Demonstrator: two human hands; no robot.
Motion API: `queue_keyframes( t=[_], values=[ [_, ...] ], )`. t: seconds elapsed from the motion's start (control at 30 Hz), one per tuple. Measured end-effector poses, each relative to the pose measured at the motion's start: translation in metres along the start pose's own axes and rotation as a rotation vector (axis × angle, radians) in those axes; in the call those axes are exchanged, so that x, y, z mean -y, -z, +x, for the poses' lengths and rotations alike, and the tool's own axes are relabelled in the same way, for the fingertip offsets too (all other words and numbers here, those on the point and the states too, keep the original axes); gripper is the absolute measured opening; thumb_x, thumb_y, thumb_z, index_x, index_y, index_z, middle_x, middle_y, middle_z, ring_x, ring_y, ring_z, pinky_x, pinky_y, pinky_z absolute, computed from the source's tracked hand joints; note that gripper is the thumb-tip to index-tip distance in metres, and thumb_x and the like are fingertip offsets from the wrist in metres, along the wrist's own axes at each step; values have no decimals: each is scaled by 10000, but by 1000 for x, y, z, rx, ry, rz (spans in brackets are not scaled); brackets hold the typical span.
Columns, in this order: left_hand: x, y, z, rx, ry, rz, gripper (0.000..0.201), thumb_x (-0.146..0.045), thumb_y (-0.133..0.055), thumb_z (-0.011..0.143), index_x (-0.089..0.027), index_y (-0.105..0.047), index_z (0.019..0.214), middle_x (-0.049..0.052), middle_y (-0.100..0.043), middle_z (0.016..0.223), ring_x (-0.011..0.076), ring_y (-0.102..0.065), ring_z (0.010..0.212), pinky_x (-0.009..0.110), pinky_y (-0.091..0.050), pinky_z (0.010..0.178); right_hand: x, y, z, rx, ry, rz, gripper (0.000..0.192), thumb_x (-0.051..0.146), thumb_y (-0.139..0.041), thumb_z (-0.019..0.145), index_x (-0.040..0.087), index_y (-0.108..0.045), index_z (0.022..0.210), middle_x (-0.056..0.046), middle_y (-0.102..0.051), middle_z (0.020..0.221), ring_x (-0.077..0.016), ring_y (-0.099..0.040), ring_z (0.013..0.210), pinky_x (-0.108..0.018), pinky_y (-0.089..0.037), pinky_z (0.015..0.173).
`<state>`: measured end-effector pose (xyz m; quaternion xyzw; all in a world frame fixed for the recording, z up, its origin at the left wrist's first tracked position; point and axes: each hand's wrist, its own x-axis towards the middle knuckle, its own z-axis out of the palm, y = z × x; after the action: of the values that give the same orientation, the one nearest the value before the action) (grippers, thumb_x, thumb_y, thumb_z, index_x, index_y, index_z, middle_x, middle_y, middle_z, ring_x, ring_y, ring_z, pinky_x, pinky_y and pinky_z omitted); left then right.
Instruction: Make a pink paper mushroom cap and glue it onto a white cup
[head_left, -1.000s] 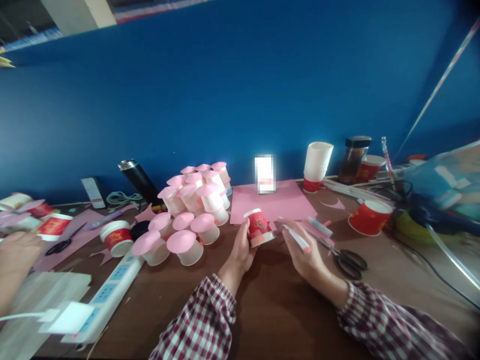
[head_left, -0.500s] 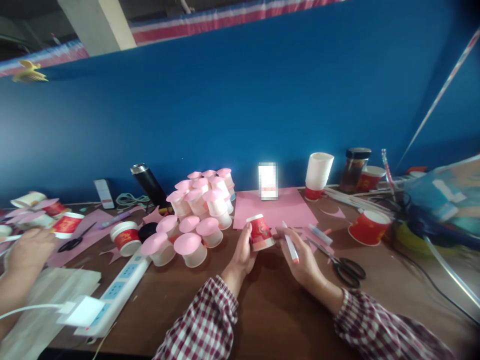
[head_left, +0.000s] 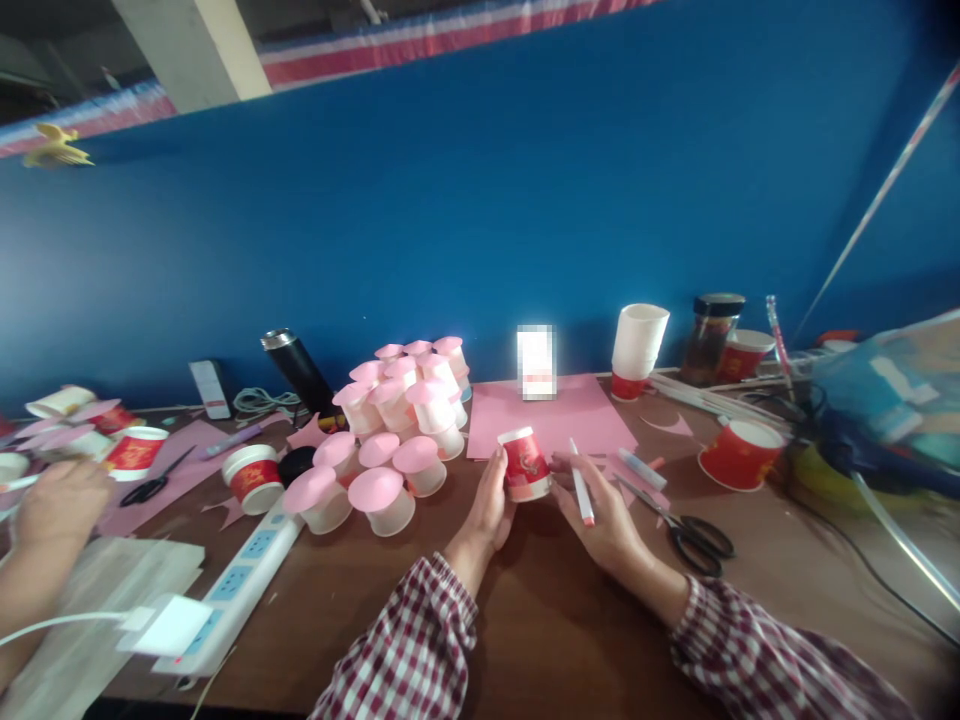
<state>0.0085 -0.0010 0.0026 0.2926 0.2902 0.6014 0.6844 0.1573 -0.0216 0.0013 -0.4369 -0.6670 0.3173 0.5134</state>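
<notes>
Above the brown table, my left hand [head_left: 484,505] is closed round the left side of a red and white paper cup [head_left: 527,466], which tilts slightly. My right hand [head_left: 606,515] grips a white marker pen [head_left: 581,488] with a reddish end, and its fingertips are at the cup's right side. Whether they press on the cup I cannot tell. Behind the cup lies a sheet of pink paper [head_left: 551,405] with a bright phone-like screen [head_left: 537,362] standing on it. Black-handled scissors [head_left: 699,543] and a capped marker [head_left: 642,469] lie right of my right hand.
Several white cups with pink paper cone tops [head_left: 382,487] stand left of my hands. A power strip [head_left: 240,585], a black flask [head_left: 298,368] and a co-worker's hand [head_left: 64,510] are farther left. To the right are a cup stack [head_left: 637,345] and a red cup [head_left: 740,455].
The held cup has turned a little and sits more upright, so more of its printed front faces me. Both hands stay close to it; the marker has tipped slightly more upright.
</notes>
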Motion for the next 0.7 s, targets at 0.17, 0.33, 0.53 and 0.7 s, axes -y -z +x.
queue_keyframes(
  t=[0.17, 0.33, 0.53, 0.7],
  values=[
    [-2, -6, -2, -3, 10, -54, 363, -481, -531, 824, -155, -646, 939, 43, -683, 879, 180, -613, 839, 330, -431, 870, 3, 1, 0, 8, -10, 1, 356, 249, -569, 834, 215, -491, 1180, -99, -633, 1112, -222, -644, 961, -374, -539, 824],
    [-3, -7, -1, 24, 16, -44, 343, -461, -524, 833, -142, -640, 886, 49, -684, 866, 186, -618, 816, 355, -425, 883, 5, 1, 1, -7, 8, -7, 348, 268, -576, 832, 216, -506, 1169, -95, -641, 1096, -233, -636, 988, -376, -537, 828],
    [-1, -4, -1, 3, -15, 18, 320, -423, -551, 827, -138, -632, 948, 62, -684, 910, 195, -618, 866, 349, -424, 872, 6, 3, 1, 5, 16, -56, 333, 246, -555, 837, 208, -513, 1165, -93, -653, 1068, -221, -641, 961, -372, -525, 835],
    [-2, -5, -2, 11, -24, 49, 334, -422, -581, 808, -146, -633, 990, 80, -679, 1005, 226, -613, 961, 369, -410, 913, 7, 4, 1, -6, 29, -80, 328, 245, -546, 843, 209, -518, 1168, -91, -654, 1070, -216, -636, 969, -363, -517, 841]
  ],
)
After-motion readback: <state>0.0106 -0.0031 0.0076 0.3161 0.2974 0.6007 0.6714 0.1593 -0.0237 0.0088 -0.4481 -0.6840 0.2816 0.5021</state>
